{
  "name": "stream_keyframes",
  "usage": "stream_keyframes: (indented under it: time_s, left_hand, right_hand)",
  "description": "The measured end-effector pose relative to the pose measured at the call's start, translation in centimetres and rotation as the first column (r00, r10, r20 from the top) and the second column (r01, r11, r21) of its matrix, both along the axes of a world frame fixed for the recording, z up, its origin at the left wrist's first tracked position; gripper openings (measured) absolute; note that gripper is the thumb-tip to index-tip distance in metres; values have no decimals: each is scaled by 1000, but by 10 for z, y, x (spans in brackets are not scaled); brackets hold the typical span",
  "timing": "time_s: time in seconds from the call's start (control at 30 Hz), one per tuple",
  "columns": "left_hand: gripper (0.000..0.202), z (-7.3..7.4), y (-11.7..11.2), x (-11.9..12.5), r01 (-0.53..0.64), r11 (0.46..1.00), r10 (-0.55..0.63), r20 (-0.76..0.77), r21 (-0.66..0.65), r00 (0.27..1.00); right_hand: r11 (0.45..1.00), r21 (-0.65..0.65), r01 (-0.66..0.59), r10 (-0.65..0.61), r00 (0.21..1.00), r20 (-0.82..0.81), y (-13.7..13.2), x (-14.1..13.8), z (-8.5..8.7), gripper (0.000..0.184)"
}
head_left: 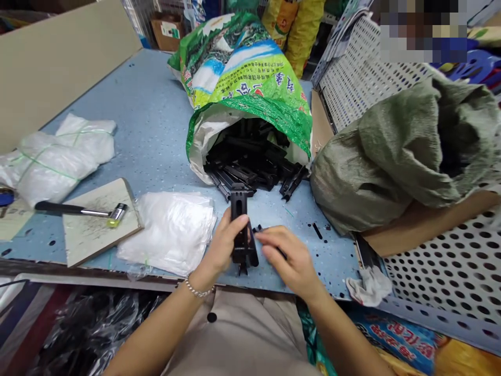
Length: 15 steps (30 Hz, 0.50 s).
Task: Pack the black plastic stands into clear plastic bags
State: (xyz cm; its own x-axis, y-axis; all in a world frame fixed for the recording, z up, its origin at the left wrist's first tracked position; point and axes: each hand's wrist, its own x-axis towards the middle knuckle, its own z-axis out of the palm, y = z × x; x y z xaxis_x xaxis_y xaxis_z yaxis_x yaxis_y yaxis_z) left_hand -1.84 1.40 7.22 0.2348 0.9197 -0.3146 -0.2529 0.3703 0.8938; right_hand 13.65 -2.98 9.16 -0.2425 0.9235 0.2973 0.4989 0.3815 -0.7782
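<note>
My left hand [222, 244] is closed around a black plastic bracket [240, 219] and holds it upright near the front edge of the blue table [152, 130]. My right hand [288, 257] is beside the bracket's lower part, fingers curled toward it and touching it; whether it holds a small piece I cannot make out. Just behind lies a green and white woven sack [242, 78] on its side, its mouth open, with several black plastic parts [254, 162] spilling out.
A stack of clear plastic bags [168, 230] lies left of my hands. A hammer [82, 210] rests on a board [99, 222]. White bundled bags [58, 151] sit far left. An olive sack [403, 141] and white perforated panels [450, 261] crowd the right. Small black bits [318, 231] dot the table.
</note>
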Motion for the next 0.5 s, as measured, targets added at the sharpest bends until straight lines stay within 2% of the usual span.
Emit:
stream_keyframes:
  time_s: [0.1,0.2,0.27,0.4,0.43,0.5]
  left_hand:
    - [34,7,-5,-11,122,989,-105,183,-83,978]
    - [35,10,-15,-18,195,972,-165,211,-131,963]
    - [36,9,-18,-19,163,977,-141,161,-138,977]
    - [34,3,-12,-21,4,988,7,71,-156,997]
    - [34,2,-9,-23,-42,983,58,82,-177,995]
    - [39,2,-3,-26,-115,969,145,122,-220,982]
  right_hand:
    - [995,68,73,-82,988,132,25,7,6,25]
    - [995,100,27,-55,959,279,55,7,4,33]
    - [999,37,-13,3,965,261,69,2,2,36]
    - [967,-247,-56,72,996,58,76,-10,-3,43]
    - [959,-268,-94,109,993,41,71,-13,-5,45]
    - [961,-195,-197,224,967,124,55,-20,-8,46]
